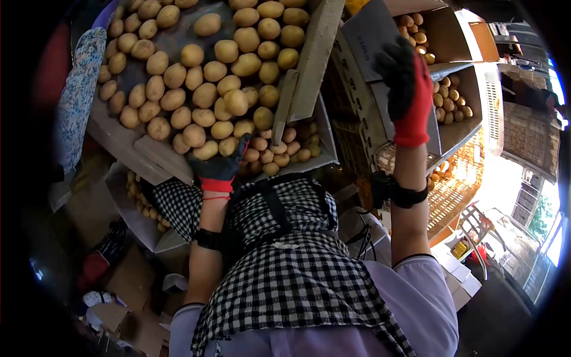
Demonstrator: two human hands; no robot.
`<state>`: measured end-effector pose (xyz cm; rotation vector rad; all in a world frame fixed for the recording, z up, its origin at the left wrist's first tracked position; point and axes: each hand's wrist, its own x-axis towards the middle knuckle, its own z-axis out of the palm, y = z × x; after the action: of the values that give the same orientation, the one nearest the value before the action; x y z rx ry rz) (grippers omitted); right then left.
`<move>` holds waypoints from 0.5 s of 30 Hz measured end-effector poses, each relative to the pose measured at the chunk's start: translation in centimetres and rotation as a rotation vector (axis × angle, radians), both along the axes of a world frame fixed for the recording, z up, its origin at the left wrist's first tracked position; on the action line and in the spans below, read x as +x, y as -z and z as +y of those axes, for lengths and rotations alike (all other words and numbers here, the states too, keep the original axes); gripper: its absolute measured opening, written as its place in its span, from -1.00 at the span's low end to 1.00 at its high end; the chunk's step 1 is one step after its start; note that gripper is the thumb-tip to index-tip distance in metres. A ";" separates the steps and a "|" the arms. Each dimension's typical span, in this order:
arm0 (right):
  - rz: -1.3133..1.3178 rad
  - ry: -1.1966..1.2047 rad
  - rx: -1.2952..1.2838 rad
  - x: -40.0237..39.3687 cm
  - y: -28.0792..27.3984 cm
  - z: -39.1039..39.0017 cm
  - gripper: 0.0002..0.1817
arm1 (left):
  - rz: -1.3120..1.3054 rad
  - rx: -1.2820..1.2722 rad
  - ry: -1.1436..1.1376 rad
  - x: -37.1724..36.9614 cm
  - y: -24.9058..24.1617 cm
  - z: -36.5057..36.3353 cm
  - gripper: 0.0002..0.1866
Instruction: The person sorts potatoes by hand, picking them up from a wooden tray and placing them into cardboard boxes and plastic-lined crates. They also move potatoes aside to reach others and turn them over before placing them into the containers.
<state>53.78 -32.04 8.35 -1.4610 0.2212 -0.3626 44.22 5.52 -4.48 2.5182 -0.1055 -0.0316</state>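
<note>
Yellow-brown round produce that looks like potatoes point(204, 95) lies spread over a sorting tray point(217, 7) with wooden sides. At the tray's near edge is my left hand point(215, 169), in a black and red glove. Its thumb is apart from the fingers, and the fingertips are partly hidden beside the nearest potatoes. My right hand point(407, 89), in a matching glove, is raised at the right in front of a cardboard flap point(363, 44). Its fingers are stretched out, and I see nothing held in it.
Below the tray's right corner sits a box point(326, 137) of smaller potatoes. Another box point(128, 199) with potatoes is under the left edge. Cartons point(464, 89) and a yellow plastic crate point(461, 193) with more stand at the right. A person's patterned sleeve point(83, 89) is at the left.
</note>
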 end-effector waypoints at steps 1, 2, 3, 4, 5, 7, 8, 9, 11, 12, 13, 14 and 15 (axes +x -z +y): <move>0.070 -0.084 -0.166 0.9 1.4 5.0 -0.58 | 0.004 -0.095 -0.013 -0.4 1.1 0.0 -0.20; 0.044 -0.169 -0.210 1.0 2.2 9.9 -0.58 | 0.007 -0.193 -0.026 -0.9 2.2 0.0 -0.09; 0.025 -0.206 -0.260 1.3 3.6 13.6 -0.53 | 0.004 -0.298 -0.042 -1.2 2.7 0.0 0.02; 0.010 -0.229 -0.373 1.5 5.3 16.9 -0.46 | 0.211 -0.973 -0.136 -1.3 2.3 0.2 -0.14; 0.132 -0.231 -0.362 0.6 6.4 20.5 -0.40 | 0.211 -0.962 -0.144 -1.4 1.9 0.5 -0.14; 0.005 -0.244 -0.835 -2.5 12.0 25.5 -0.30 | 0.701 -1.984 -0.957 -0.9 1.5 0.3 -0.30; 0.055 -0.321 -0.988 -4.3 12.1 25.9 -0.26 | 0.784 -1.963 -1.107 -0.6 0.9 0.0 -0.48; -0.142 -0.323 -0.919 -5.3 13.0 26.0 -0.24 | 0.813 -1.950 -1.098 -1.4 2.3 0.8 -0.48; -0.186 -0.408 -0.856 -4.7 10.8 23.8 -0.26 | 0.811 -1.756 -1.084 -3.5 7.2 4.1 -0.58; -0.080 -0.322 -0.847 -2.8 11.7 23.5 -0.29 | 0.696 -1.721 -1.092 -4.2 8.0 4.8 -0.66; 0.034 -0.240 -0.829 -1.2 13.1 24.1 -0.31 | 0.729 -1.687 -1.111 -5.3 8.7 5.9 -0.66; 0.046 -0.184 -0.880 -1.1 13.9 25.4 -0.34 | 0.730 -1.855 -0.886 -6.1 9.3 7.2 -0.64; 0.051 -0.266 -0.867 -2.6 14.0 26.8 -0.31 | 0.727 -2.014 -0.636 -6.1 9.7 7.7 -0.62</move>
<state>51.15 -5.20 -5.61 -2.3237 -0.1169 -0.2035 38.14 13.19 -14.22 0.3621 0.6285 -0.3554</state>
